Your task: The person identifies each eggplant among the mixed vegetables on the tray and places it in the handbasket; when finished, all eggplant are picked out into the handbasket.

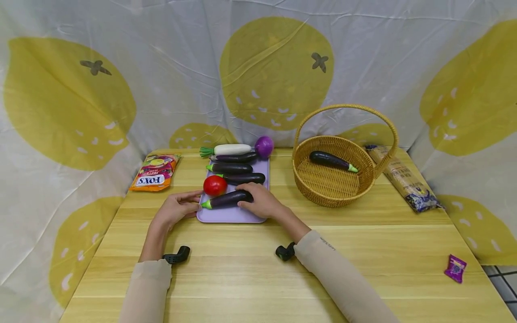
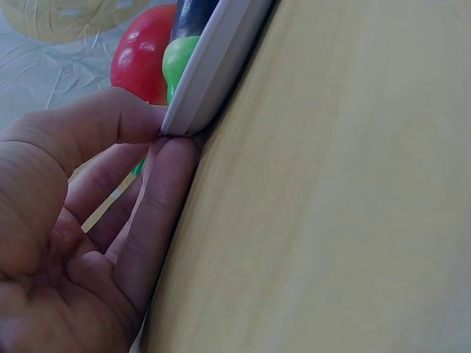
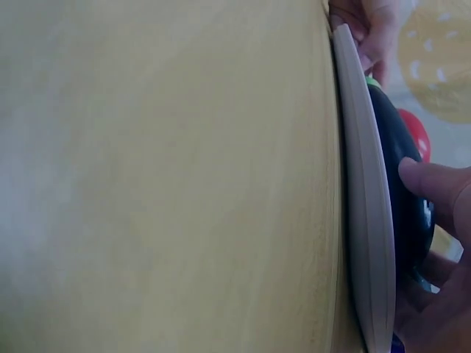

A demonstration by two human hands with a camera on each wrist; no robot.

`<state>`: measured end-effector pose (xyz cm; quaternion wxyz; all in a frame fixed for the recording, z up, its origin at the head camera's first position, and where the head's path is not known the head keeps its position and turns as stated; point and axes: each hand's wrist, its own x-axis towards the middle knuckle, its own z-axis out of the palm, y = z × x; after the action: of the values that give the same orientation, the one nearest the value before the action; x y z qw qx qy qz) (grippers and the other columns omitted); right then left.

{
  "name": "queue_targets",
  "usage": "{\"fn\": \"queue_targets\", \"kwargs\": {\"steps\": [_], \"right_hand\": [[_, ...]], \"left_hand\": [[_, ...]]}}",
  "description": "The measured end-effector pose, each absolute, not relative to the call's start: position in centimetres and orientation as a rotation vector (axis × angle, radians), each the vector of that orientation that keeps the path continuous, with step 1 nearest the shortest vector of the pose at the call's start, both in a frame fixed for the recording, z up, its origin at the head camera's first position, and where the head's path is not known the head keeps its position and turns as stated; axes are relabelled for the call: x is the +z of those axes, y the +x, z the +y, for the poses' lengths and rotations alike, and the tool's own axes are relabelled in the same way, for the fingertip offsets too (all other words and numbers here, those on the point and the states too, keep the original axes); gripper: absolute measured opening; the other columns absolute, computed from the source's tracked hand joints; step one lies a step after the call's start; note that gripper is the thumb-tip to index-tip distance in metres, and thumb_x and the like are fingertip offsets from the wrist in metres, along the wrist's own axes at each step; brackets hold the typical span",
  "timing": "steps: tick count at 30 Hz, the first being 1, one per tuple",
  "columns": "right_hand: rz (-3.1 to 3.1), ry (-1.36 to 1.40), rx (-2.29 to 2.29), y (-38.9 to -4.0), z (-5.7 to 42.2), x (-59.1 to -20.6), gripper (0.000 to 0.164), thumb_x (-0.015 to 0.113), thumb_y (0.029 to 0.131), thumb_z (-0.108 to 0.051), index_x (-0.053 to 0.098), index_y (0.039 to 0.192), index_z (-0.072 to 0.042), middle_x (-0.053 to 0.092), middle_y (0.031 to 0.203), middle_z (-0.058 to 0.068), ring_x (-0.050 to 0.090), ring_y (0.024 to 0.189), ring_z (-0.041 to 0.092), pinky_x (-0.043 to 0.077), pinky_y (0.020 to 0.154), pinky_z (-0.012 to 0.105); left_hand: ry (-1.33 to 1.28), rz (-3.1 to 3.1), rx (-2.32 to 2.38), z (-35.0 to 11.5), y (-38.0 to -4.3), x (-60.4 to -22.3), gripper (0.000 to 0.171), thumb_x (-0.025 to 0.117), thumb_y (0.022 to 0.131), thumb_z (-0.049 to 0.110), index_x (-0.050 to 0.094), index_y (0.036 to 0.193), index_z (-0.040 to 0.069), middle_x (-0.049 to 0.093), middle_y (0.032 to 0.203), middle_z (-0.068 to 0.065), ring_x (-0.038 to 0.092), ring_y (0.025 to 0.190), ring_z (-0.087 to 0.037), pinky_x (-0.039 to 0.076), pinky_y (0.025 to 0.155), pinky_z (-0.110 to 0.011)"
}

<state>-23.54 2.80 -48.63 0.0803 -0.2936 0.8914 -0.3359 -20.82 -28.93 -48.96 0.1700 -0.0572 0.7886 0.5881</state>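
A pale purple tray (image 1: 242, 216) holds several eggplants, a red tomato (image 1: 215, 185), a white radish (image 1: 232, 150) and a round purple vegetable (image 1: 264, 147). My left hand (image 1: 174, 210) pinches the tray's near left corner, thumb on the rim and fingers at its underside, as the left wrist view shows. With its thumb on the near side, my right hand (image 1: 261, 201) grips the thick right end of the nearest eggplant (image 1: 226, 200). That eggplant lies across the tray's front, green stem toward the left hand. The right fingertips are partly hidden behind it.
Right of the tray stands a wicker basket (image 1: 300, 181) with a tall handle and one eggplant (image 1: 329, 160) inside. Beyond it lies a long tan packet (image 1: 405, 179). A Fox's candy bag (image 1: 156, 172) is at the left, a small purple wrapper (image 1: 455, 268) at the right.
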Motion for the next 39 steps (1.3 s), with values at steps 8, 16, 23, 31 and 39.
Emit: {"fn": "queue_targets", "kwargs": {"steps": [8, 16, 23, 31, 39], "right_hand": [[2.642, -0.865, -1.03, -23.4, 2.7, -48.5, 0.044, 0.067, 0.101, -0.028, 0.057, 0.142, -0.017, 0.057, 0.149, 0.005, 0.048, 0.142, 0.027, 0.036, 0.123, 0.045], [2.617, -0.832, -1.047, -22.9, 3.5, -47.7, 0.043, 0.067, 0.101, -0.028, 0.055, 0.141, -0.019, 0.056, 0.148, 0.003, 0.048, 0.141, 0.023, 0.037, 0.122, 0.042], [2.608, -0.795, -1.131, -22.0, 5.4, -46.1, 0.042, 0.069, 0.1, -0.026, 0.055, 0.14, -0.019, 0.058, 0.146, 0.003, 0.052, 0.136, 0.023, 0.04, 0.119, 0.042], [2.617, -0.821, -1.26, -21.6, 8.5, -44.6, 0.044, 0.069, 0.099, -0.024, 0.056, 0.14, -0.015, 0.056, 0.15, 0.009, 0.053, 0.135, 0.029, 0.04, 0.119, 0.049], [2.686, -0.811, -1.318, -21.4, 12.6, -42.3, 0.041, 0.07, 0.098, -0.022, 0.058, 0.137, -0.015, 0.064, 0.136, 0.008, 0.058, 0.124, 0.028, 0.045, 0.111, 0.05]], "left_hand": [[-0.153, 2.243, 1.678, -29.1, -20.8, -49.0, 0.061, 0.08, 0.09, 0.012, 0.058, 0.147, 0.013, 0.068, 0.131, -0.008, 0.069, 0.097, -0.007, 0.064, 0.084, -0.03], [-0.15, 2.263, 1.654, -29.2, -20.8, -49.0, 0.061, 0.08, 0.09, 0.014, 0.059, 0.147, 0.015, 0.068, 0.13, -0.008, 0.069, 0.097, -0.006, 0.064, 0.083, -0.029], [-0.146, 2.284, 1.645, -29.1, -20.8, -49.2, 0.06, 0.08, 0.091, 0.013, 0.059, 0.147, 0.014, 0.067, 0.127, -0.011, 0.069, 0.096, -0.007, 0.064, 0.083, -0.03], [-0.159, 2.275, 1.665, -29.0, -20.9, -49.5, 0.059, 0.08, 0.09, 0.01, 0.06, 0.146, 0.014, 0.067, 0.126, -0.01, 0.069, 0.096, -0.007, 0.064, 0.083, -0.03], [-0.151, 2.281, 1.651, -29.2, -20.9, -49.3, 0.059, 0.079, 0.091, 0.011, 0.059, 0.147, 0.013, 0.067, 0.127, -0.009, 0.069, 0.096, -0.008, 0.063, 0.084, -0.029]]}}
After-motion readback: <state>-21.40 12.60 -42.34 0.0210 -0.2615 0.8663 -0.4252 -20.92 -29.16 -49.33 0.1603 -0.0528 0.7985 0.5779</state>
